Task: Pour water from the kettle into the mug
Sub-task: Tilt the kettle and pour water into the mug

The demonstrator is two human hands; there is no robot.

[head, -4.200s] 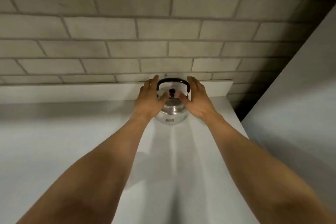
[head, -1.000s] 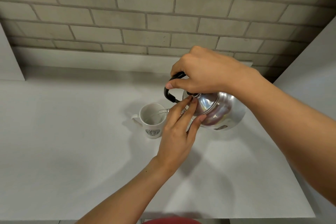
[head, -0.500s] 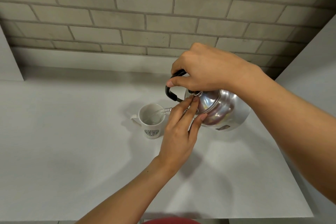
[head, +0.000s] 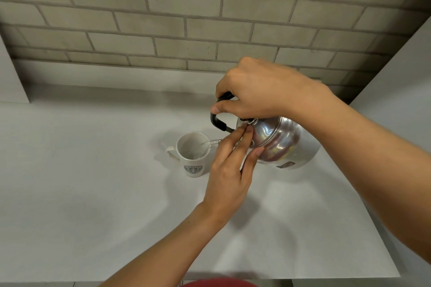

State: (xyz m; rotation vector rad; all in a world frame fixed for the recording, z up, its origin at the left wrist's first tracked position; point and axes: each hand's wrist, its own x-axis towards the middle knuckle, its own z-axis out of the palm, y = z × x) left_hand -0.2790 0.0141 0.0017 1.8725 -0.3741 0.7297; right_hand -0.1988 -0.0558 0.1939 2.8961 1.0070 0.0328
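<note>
A shiny metal kettle (head: 279, 142) hangs tilted to the left above the white counter (head: 93, 193). My right hand (head: 256, 91) grips its black handle from above. My left hand (head: 231, 170) presses its fingertips on the kettle's lid; the lid itself is mostly hidden by the fingers. A thin clear stream of water runs from the spout into a white mug (head: 192, 154) with a green round logo. The mug stands upright on the counter just left of the kettle, with its handle pointing left.
A grey brick wall (head: 186, 18) rises behind a low white ledge at the back. A white panel (head: 401, 81) closes the right side, and another white panel stands at the far left. The counter's front edge runs along the bottom.
Compared with a second ago the kettle has tipped slightly further, and water keeps running into the mug. Both hands keep their places. Four seconds ago the kettle stood upright at the back wall.
</note>
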